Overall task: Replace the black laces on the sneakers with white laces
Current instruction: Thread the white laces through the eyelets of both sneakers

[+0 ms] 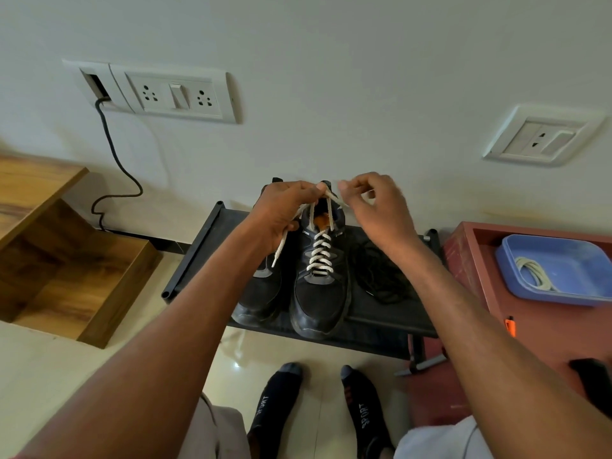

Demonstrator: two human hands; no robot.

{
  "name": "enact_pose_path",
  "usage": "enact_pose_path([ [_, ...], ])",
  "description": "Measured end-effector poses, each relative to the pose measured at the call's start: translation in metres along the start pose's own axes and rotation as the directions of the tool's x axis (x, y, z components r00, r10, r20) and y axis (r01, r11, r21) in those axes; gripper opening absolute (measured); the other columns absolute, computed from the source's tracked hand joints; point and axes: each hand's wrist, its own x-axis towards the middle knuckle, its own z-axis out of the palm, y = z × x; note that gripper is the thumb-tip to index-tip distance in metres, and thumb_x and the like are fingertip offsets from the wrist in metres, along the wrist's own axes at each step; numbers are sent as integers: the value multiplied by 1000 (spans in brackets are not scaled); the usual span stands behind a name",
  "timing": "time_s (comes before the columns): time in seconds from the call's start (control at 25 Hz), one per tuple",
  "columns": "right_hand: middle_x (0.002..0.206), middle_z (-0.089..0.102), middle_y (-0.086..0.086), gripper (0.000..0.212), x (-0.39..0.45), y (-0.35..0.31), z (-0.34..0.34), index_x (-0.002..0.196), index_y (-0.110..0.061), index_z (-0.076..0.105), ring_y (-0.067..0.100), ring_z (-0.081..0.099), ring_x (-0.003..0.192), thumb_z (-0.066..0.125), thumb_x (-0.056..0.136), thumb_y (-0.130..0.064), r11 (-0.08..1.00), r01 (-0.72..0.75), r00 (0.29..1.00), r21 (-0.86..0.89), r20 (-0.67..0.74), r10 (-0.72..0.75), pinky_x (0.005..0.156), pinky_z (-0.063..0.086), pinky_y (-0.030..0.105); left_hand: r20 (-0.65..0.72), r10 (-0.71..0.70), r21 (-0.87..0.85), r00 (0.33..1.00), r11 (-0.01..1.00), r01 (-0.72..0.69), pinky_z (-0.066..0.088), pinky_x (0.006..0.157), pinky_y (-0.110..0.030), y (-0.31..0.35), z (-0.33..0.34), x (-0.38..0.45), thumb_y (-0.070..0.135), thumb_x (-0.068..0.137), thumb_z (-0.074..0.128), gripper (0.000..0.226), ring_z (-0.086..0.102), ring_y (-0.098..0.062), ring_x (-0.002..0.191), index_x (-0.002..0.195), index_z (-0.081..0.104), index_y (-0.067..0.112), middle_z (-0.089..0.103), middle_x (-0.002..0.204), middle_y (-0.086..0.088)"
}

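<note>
White lace [318,253] pinched by left hand [281,210] (right hand [374,207] beside), sneaker [319,276] laced.

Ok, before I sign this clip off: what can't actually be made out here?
- Left sneaker, head view: the left hand and forearm cover its eyelets, so its lacing is unknown.
- Right sneaker: the top eyelets sit behind the white lace ends and both hands.
- Right hand: its fingertips blur; whether it pinches a lace end is unclear.
- Blue tray: cut by the right edge.
</note>
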Motion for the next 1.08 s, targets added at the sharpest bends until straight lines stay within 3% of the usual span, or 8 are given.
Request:
enact_pose_path([
  [0.12,80,76,-5,18,-2,-8,8,101,-22,70,6,72,75,75,95,-38,976,-13,990,215,141,-18,70,54,19,56,42,20,998,999,-43,34,50,-22,0,5,-3,28,95,74,19,54,-8,59,96,79,10,73,90,-9],
  [0.24,72,72,-5,6,1,-3,5,94,-18,72,6,70,65,70,100,-19,992,-42,999,116,27,39,63,53,19,74,157,217,985,961,-169,41,54,-20,4,-1,-5,26,94,76,20,56,-5,56,100,80,7,73,82,-4],
  [0.32,80,68,-2,9,4,12,-8,97,-16,74,19,68,73,66,100,-18,966,-175,984,-189,-15,175,66,52,30,-11,269,651,963,733,-197,47,62,-25,2,-17,0,18,90,79,7,60,-9,61,93,83,12,68,69,2],
  [0.4,86,63,5,12,2,28,-17,105,-9,72,28,60,78,64,98,-13,835,-254,949,-489,39,311,69,49,35,-100,308,879,946,474,-61,51,75,-35,-6,-30,3,17,87,76,6,66,-20,81,88,82,17,69,76,0],
  [0.48,102,67,8,24,1,30,-11,116,-10,68,28,63,90,68,93,-11,863,-216,929,-457,177,326,77,52,37,-98,315,939,944,343,-17,41,96,-46,-15,-25,0,29,89,76,6,58,-25,108,92,80,25,66,100,3],
  [0.6,105,70,-2,34,0,20,5,114,-19,70,18,67,98,85,85,-28,961,-144,923,-238,318,217,86,54,34,31,317,965,948,239,-111,23,103,-51,-25,-3,3,41,86,79,20,45,-24,124,104,76,32,57,120,7],
  [0.84,93,70,-7,31,-5,28,35,99,-26,67,16,67,87,88,81,-42,962,-88,963,-257,227,149,79,57,39,55,303,891,951,416,-184,31,104,-47,-32,6,18,33,86,80,15,64,-17,101,99,75,27,74,98,9],
  [1.08,98,74,3,12,-5,25,38,101,-20,74,25,70,91,75,90,-16,958,-122,972,-259,164,168,80,60,38,39,294,857,955,481,-183,54,70,-37,-34,2,22,12,83,78,13,68,-25,79,74,71,19,72,78,0],
])
